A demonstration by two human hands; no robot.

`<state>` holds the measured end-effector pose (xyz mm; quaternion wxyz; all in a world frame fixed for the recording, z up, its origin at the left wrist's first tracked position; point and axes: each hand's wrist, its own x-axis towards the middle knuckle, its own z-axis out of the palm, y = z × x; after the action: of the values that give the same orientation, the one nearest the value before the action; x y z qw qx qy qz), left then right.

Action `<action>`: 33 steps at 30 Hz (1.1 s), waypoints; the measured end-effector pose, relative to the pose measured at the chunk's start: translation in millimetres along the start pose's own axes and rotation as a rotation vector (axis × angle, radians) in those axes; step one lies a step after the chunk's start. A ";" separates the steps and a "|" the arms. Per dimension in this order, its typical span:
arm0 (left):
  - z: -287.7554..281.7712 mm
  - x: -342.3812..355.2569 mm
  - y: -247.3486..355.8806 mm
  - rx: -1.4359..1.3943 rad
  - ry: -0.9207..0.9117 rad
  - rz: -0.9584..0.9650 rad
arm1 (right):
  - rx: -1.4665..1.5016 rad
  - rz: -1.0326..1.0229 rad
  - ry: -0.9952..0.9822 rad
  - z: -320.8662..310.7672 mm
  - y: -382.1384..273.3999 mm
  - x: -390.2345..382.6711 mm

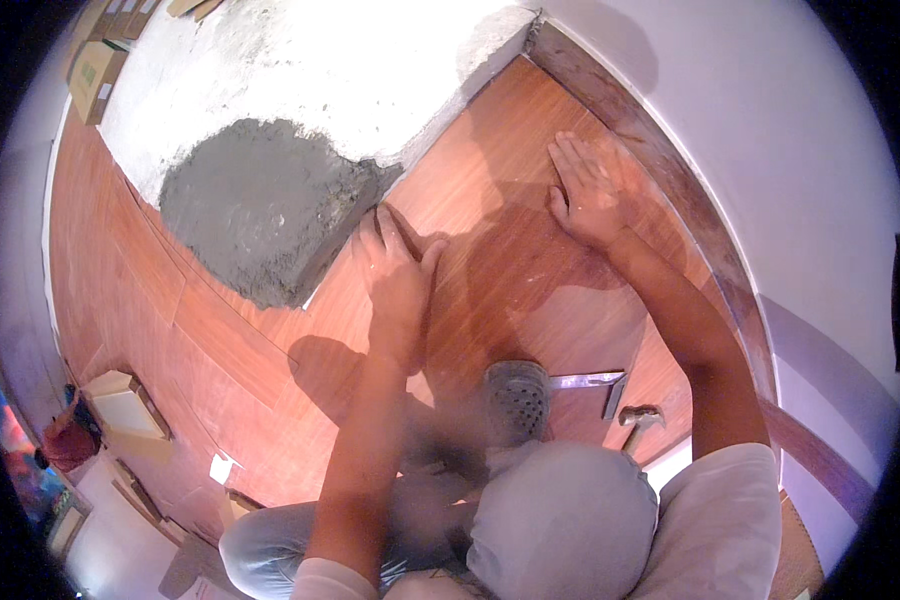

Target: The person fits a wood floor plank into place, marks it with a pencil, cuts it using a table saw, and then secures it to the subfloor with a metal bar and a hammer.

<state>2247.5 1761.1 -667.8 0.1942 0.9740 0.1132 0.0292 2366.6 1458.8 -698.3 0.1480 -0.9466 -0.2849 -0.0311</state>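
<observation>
Knee (565, 525) in grey trousers fills the bottom centre of the frame, with a dark clog (515, 395) just above it, as the person crouches on wood-look flooring. To the right of the clog lie a metal square (582, 381) and a hammer (640, 414), neither in use.

At the centre, the left hand (392, 275) rests with fingers close together and thumb apart, at the border of the reddish planks (480, 140). Right of centre and higher, the right hand (592, 205) lies flat, fingers slightly spread. Neither hand appears to grip anything, though shadow blurs whether the left fingertips touch the mortar.

The planks run from lower left up to the wall (770, 130) at right; judging by that, much of the visible floor is covered. Left to do, it seems, is the upper part: grey mortar (260, 215) is spread left of centre, uncovered, and beyond it the pale base (350, 60) is bare. Cardboard boxes (95, 80) stand at the far upper left.
</observation>
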 end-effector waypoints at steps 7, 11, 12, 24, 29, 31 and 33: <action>3.6 -4.7 2.2 0.182 0.053 -0.021 | 0.021 0.018 0.021 9.6 3.1 -2.3; -0.2 -7.7 1.4 0.163 0.018 -0.029 | -0.081 -0.007 0.047 1.9 -1.3 -2.9; -4.6 -6.8 2.6 0.129 0.004 -0.011 | -0.091 -0.012 0.050 -0.5 -3.0 -2.4; -11.3 -2.0 5.7 0.142 -0.159 -0.043 | -0.091 -0.047 0.067 6.4 2.3 -4.8; -2.3 -4.6 -5.4 0.176 -0.086 -0.035 | -0.081 -0.052 0.071 5.3 0.7 -3.0; 1.4 -5.1 -9.0 0.154 -0.045 -0.017 | -0.064 -0.039 0.059 7.0 4.0 -1.3; 0.5 -2.1 -6.5 0.143 -0.063 -0.025 | -0.052 -0.047 0.080 11.8 5.7 -3.1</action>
<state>2244.2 1766.3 -670.8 0.1280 0.9843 0.1213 -0.0118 2366.8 1456.1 -711.5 0.1339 -0.9412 -0.2998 -0.0798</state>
